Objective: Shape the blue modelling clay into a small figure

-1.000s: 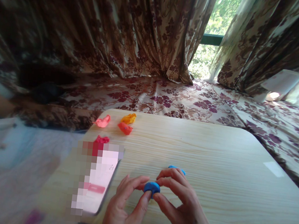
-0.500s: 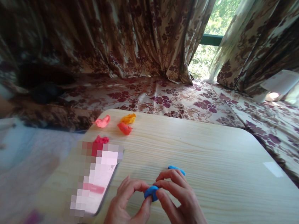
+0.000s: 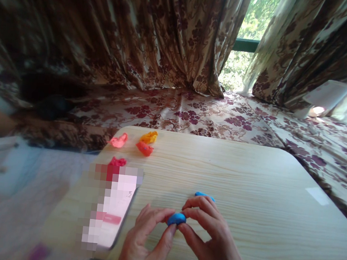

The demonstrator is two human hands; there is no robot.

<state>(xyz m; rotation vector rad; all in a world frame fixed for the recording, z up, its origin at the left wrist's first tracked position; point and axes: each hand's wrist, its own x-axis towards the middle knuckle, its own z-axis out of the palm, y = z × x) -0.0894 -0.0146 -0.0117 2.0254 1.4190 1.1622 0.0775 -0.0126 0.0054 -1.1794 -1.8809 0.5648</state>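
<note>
"Where was the blue lump [image 3: 177, 219] on your feed?"

"I saw it between both hands, over the near part of the pale wooden table [image 3: 261, 205]. The left hand [image 3: 146, 243] pinched it between thumb and fingertip; the right hand [image 3: 215, 233] gripped its other side likewise."

"How was that best done?"

"Gently, I judged. It looked soft, so I favoured fingertips only, equal pressure from each side, and small turns to avoid lopsided dents."

"And the surface?"

"A blue strip [image 3: 203, 195] lay just beyond the right hand, partly hidden by it. Leftward lay a phone [image 3: 110, 227], half blurred out, with a red piece [image 3: 117, 162] at its far end, then pink [image 3: 118, 141], orange [image 3: 144, 149] and yellow pieces [image 3: 149, 137] near the far corner."

"The room?"

"Floral curtains [image 3: 171, 34] parted at a bright window [image 3: 248, 67]; a white lamp [image 3: 329, 94] stood off to the right."
</note>
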